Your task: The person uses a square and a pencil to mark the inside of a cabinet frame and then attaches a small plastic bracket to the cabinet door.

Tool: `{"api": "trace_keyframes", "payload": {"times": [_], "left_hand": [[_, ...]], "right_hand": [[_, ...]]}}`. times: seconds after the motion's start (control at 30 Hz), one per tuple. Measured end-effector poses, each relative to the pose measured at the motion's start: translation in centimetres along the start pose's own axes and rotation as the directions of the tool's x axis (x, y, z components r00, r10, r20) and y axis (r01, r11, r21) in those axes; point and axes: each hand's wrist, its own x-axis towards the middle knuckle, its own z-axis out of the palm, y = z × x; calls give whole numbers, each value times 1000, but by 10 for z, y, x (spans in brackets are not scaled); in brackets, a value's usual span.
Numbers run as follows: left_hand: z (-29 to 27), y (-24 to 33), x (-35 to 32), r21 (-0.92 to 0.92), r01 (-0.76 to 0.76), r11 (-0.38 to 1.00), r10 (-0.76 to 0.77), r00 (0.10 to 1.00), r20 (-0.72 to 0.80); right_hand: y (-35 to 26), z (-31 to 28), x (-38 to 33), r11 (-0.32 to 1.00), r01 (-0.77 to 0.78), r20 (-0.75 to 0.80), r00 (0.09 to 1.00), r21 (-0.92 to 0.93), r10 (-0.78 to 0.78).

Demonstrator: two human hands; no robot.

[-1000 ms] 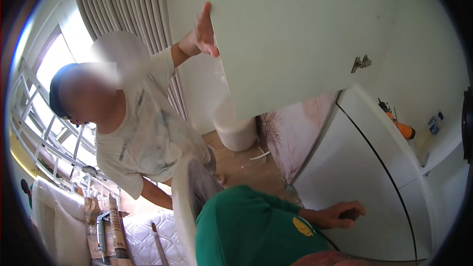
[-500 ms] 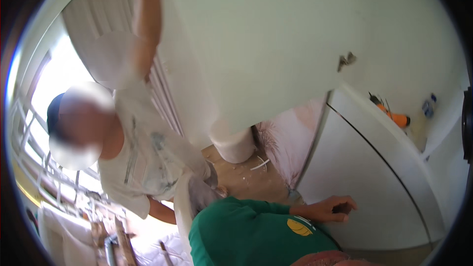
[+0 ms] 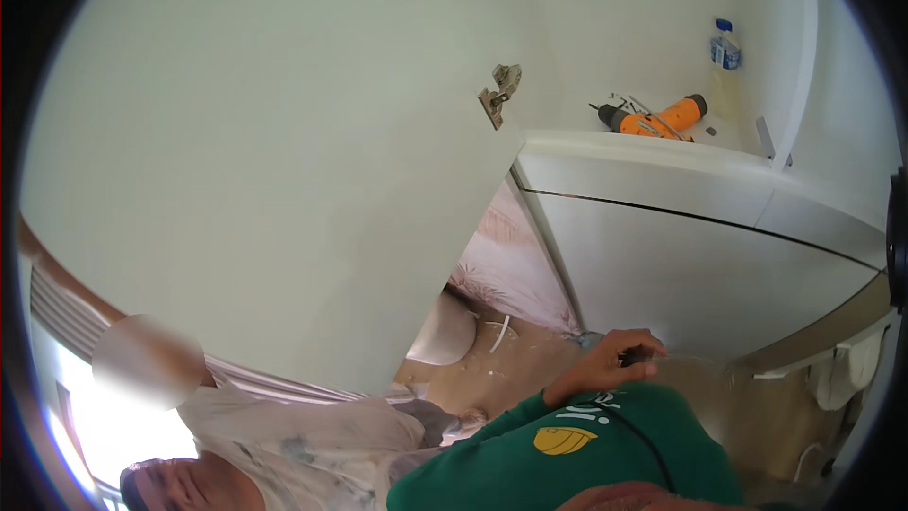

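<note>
My left hand (image 3: 607, 364) comes out of a green sleeve and hovers in front of the light grey cabinet front (image 3: 681, 265). Its fingers are loosely curled, with a gap to the thumb, and hold nothing I can see. My right hand is out of the picture. A large white door panel (image 3: 265, 161) fills the left and upper part, with a metal hinge (image 3: 499, 95) on it near the cabinet. At the lower left stands another person in a stained pale shirt (image 3: 303, 426), one arm (image 3: 85, 293) raised along the panel's edge; that hand is hidden.
On the cabinet's white ledge lie an orange drill (image 3: 662, 118) and small loose hardware. A bottle with a blue cap (image 3: 725, 47) stands behind them. Below the panel, a white rounded stool-like object (image 3: 443, 333) and a white strip (image 3: 501, 333) sit on the brown floor.
My view has swung right and upward, so the panel, hinge and drill show more to the left. The other person sits lower in the picture. My left hand keeps its loose curl.
</note>
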Motion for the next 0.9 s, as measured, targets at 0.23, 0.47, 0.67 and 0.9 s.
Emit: {"api": "trace_keyframes", "payload": {"times": [0.23, 0.47, 0.67, 0.9], "left_hand": [[-36, 1, -28, 195, 190, 962, -194, 981, 1], [-41, -14, -49, 209, 405, 890, -401, 914, -63], [-7, -16, -14, 375, 341, 862, -364, 931, -9], [31, -52, -6, 315, 473, 823, -433, 881, -191]], "right_hand": [[-14, 17, 24, 974, -95, -45, 993, 204, 106], [73, 86, 234, 956, -271, 5, 962, 110, 272], [143, 114, 319, 745, -421, 80, 891, 518, 448], [158, 147, 338, 594, -530, 219, 828, 604, 516]]}}
